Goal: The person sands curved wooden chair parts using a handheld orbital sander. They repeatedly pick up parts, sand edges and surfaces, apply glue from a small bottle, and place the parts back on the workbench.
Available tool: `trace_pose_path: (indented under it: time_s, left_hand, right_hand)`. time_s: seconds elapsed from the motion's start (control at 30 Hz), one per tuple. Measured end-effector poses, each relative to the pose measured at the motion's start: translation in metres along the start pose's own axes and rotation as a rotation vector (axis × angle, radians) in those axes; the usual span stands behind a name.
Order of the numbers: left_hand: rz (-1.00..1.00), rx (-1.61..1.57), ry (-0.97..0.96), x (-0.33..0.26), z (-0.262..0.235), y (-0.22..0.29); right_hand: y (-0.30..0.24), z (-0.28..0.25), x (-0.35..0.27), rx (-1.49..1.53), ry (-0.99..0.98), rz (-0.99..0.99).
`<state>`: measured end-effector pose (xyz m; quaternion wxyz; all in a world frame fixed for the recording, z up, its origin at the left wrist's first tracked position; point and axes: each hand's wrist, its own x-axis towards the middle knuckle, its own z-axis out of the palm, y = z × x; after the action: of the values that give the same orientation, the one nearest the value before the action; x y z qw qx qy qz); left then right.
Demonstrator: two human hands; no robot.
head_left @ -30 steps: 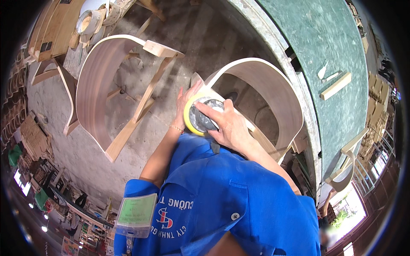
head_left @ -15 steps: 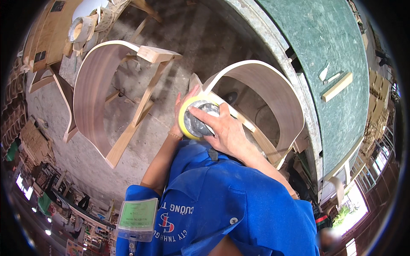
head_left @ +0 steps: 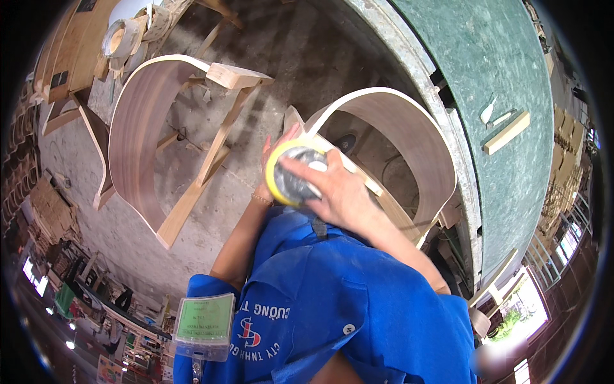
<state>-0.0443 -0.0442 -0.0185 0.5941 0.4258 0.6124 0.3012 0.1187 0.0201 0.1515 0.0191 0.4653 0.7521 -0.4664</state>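
In front of my body, my right hand (head_left: 348, 200) is closed over the top of a round sander (head_left: 294, 182) with a yellow rim and a dusty grey body. Motion smears the sander and the fingers on it. Just left of it, my left hand (head_left: 272, 157) is against the near end of a curved wooden frame (head_left: 390, 105), its fingers along the wood and partly hidden by the sander. This frame has a bent band with a pale edge, joined to a straight wooden bar (head_left: 393, 208). Where the sander's pad meets the wood is hidden.
A second curved wooden frame (head_left: 137, 147) stands to the left on the concrete floor (head_left: 128, 249). At the right is a green-topped table (head_left: 505, 57) with a wood strip (head_left: 507, 132) and a small white tool (head_left: 488, 110). Tape rolls (head_left: 118, 40) lie at the far left.
The sander and my right hand have shifted slightly left and are now blurred. My left hand stays in nearly the same place. The view has tilted a little.
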Motion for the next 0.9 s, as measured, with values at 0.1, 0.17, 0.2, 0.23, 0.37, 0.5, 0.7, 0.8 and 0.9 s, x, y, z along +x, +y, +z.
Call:
trace_pose_path:
  time_s: [0.1, 0.17, 0.2, 0.23, 0.37, 0.5, 0.7, 0.8, 0.9]
  left_hand:
    - [0.12, 0.414, 0.068, 0.003, -0.001, -0.009]
    - [0.144, 0.405, 0.13, 0.004, 0.004, -0.011]
    - [0.143, 0.406, 0.122, 0.005, 0.003, -0.007]
    - [0.14, 0.405, 0.113, 0.006, 0.001, -0.002]
    - [0.139, 0.392, 0.108, 0.006, -0.002, 0.007]
    - [0.181, 0.427, 0.155, 0.007, 0.0, 0.001]
    - [0.203, 0.388, 0.139, 0.007, -0.003, 0.008]
    - [0.207, 0.361, 0.147, 0.008, -0.002, 0.005]
    - [0.198, 0.383, 0.132, 0.008, -0.003, 0.0]
  right_hand:
    - [0.031, -0.023, 0.03, -0.138, 0.044, 0.094]
    - [0.052, -0.043, 0.056, -0.267, 0.145, 0.149]
    - [0.055, -0.056, 0.068, -0.339, 0.201, 0.174]
    - [0.055, -0.068, 0.08, -0.373, 0.172, 0.162]
    - [0.056, -0.093, 0.12, -0.301, -0.224, -0.039]
    - [0.033, -0.097, 0.146, -0.333, -0.491, -0.083]
    - [0.078, -0.08, 0.121, -0.479, 0.189, -0.013]
    - [0.078, -0.045, 0.082, -0.264, 0.322, 0.026]
    - [0.076, 0.005, 0.059, -0.011, 0.577, -0.024]
